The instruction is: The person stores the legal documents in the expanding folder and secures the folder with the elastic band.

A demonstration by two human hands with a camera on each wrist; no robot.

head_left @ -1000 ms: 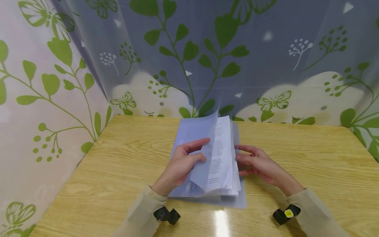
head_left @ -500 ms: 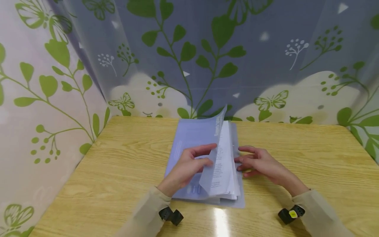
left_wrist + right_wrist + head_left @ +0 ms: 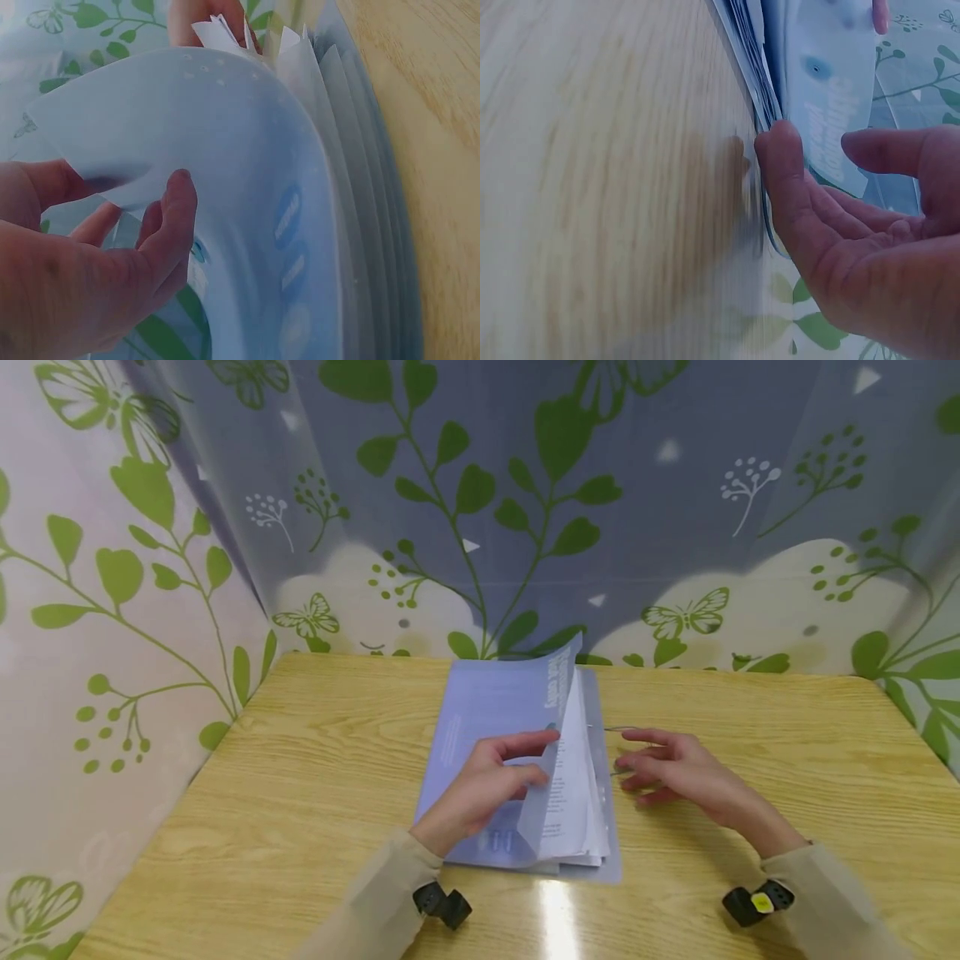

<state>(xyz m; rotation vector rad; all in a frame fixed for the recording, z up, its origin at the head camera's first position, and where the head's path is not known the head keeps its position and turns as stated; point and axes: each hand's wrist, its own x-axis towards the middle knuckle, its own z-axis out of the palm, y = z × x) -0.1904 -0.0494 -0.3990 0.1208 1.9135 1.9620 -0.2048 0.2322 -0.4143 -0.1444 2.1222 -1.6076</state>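
Observation:
A bluish translucent document folder [image 3: 480, 702] lies on the table with its front cover partly lifted and bent. White printed sheets [image 3: 577, 810] show beneath the cover. My left hand [image 3: 491, 785] pinches the cover's free edge between thumb and fingers; the left wrist view shows the cover [image 3: 240, 112] curving up from that grip. Just off the folder's right edge is my right hand [image 3: 678, 772], its fingers hooked on a thin elastic cord [image 3: 618, 727] stretched out from the folder. In the right wrist view part of the cord [image 3: 766, 221] loops behind the fingers.
The wooden table [image 3: 315, 743] extends on both sides of the folder. A patterned curtain [image 3: 667, 510] with leaves and butterflies hangs behind its far edge and along the left. Black wrist cameras [image 3: 442, 906] sit on both sleeves.
My right hand has moved right, away from the folder's edge, and the cord now shows stretched. My left hand has shifted right, bringing the cover down further over the sheets.

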